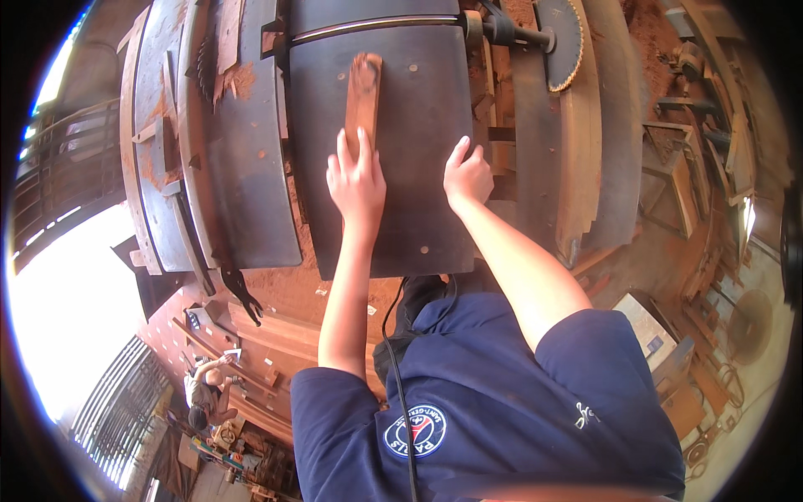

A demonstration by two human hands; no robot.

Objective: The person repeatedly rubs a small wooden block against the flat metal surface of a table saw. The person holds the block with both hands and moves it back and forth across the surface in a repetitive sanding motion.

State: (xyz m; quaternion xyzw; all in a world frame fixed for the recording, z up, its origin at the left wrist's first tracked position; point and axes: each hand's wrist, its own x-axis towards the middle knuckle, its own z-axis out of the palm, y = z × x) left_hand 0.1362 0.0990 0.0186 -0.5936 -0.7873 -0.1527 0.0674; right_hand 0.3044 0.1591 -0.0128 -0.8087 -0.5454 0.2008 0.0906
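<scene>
A narrow reddish-brown wooden board (363,96) lies lengthwise on the dark metal machine table (418,201), its far end short of the bright cutter slot (376,28). That far end is rough and darkened. My left hand (357,181) rests on the board's nearer part, fingers stretched forward and apart; the hand and forearm hide the near end. At the table's right edge is my right hand (468,176), its fingers curled over the edge and the thumb side up. The fingers' undersides are hidden.
A toothed circular saw blade (562,42) stands on a shaft at the far right. Another metal table (251,151) with sawdust lies left. A black cable (396,351) hangs over my shirt. Another person (207,389) is low at the lower left, beside long boards (293,339).
</scene>
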